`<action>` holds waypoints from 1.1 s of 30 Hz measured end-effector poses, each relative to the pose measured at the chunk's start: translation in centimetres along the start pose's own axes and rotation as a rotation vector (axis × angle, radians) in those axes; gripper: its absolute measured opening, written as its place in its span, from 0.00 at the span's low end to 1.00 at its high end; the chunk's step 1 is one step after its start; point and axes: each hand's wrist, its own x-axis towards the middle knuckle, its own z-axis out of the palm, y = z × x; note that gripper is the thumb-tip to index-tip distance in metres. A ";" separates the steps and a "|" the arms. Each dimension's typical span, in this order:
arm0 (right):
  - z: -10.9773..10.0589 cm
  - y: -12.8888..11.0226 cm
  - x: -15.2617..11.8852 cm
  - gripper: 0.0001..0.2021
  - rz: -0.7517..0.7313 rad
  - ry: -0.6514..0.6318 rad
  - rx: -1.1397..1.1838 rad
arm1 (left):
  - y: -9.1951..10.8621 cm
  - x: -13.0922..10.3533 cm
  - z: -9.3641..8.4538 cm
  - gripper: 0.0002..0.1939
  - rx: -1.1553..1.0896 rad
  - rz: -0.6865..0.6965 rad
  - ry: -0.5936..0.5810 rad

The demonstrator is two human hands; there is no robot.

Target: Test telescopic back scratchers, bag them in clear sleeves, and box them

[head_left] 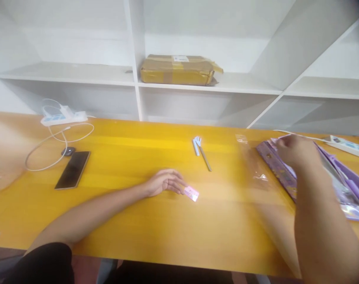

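My left hand [166,182] is low over the middle of the table, its fingers bent together. At their tips is a small pink card-like piece [191,193] with a pale print, pinched there as far as I can see. Over on the right, my right hand [292,150] reaches to the far end of an open purple case [275,167] with a printed edge. Motion blurs its fingers, and whatever they touch is hidden. Clear plastic and purple parts lie in the case, partly behind my forearm.
A fork-like tool [204,154] lies beside a short light-blue stick [195,147]. A clear plastic bag [255,163] is left of the case. At left are a phone [73,169], a black mouse [68,151], and a power strip [64,116]. A taped carton [179,70] sits on the shelf.
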 end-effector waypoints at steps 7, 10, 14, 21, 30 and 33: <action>7.3 -16.9 -0.6 0.37 -0.226 -0.091 -0.111 | 0.1 -0.2 -0.1 0.18 0.024 -0.001 -0.005; 11.1 -21.3 -2.7 0.29 -0.368 -0.044 -0.229 | 0.1 -0.2 0.0 0.18 0.014 0.000 -0.003; 12.9 -22.5 -4.4 0.21 -0.465 -0.057 -0.250 | 0.1 -0.1 0.0 0.19 0.000 -0.017 -0.007; 11.9 -22.6 -5.9 0.20 -0.535 -0.077 -0.242 | 0.1 -0.2 0.2 0.21 0.002 -0.005 0.081; 8.4 -26.1 -11.4 0.14 -0.831 -0.145 -0.090 | 0.7 0.3 0.1 0.22 -0.212 0.185 0.206; 7.2 -26.2 -12.5 0.17 -0.868 -0.138 -0.077 | 1.0 0.6 0.0 0.18 -0.263 0.157 0.241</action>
